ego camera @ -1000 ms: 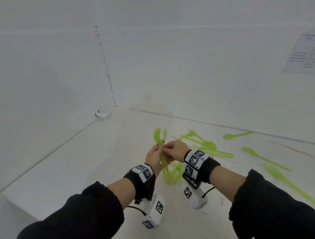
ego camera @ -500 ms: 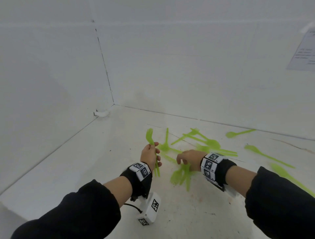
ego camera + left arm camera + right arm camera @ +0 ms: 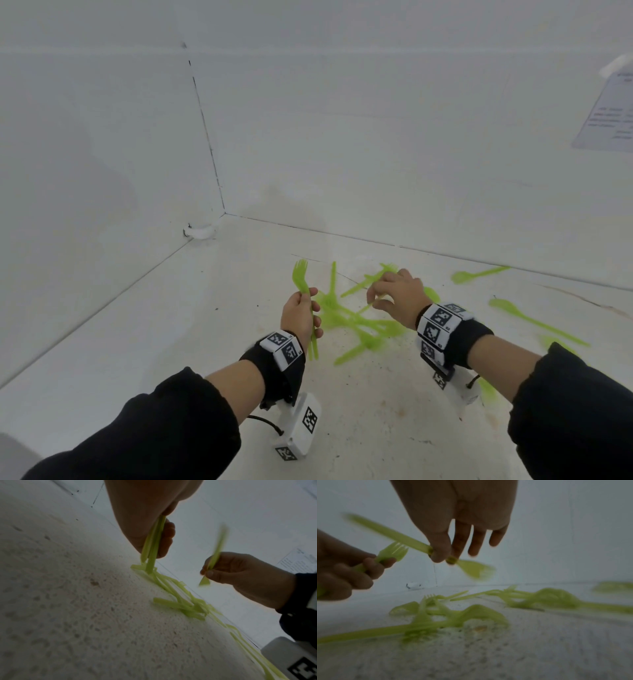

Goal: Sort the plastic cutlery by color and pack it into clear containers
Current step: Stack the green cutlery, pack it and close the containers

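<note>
The left hand (image 3: 300, 317) is clenched round a bundle of lime-green forks (image 3: 303, 284), tines up and far, handles poking out below the palm. The right hand (image 3: 399, 296) pinches one green fork (image 3: 412, 546) between thumb and forefinger, other fingers loose, lifted above the pile (image 3: 356, 327) of green cutlery lying tangled on the white table (image 3: 171, 329) between the wrists. More green spoons (image 3: 534, 320) lie scattered to the right. White walls (image 3: 102, 137) close the left and far edges; bare tabletop lies left and near. No containers show.
</note>
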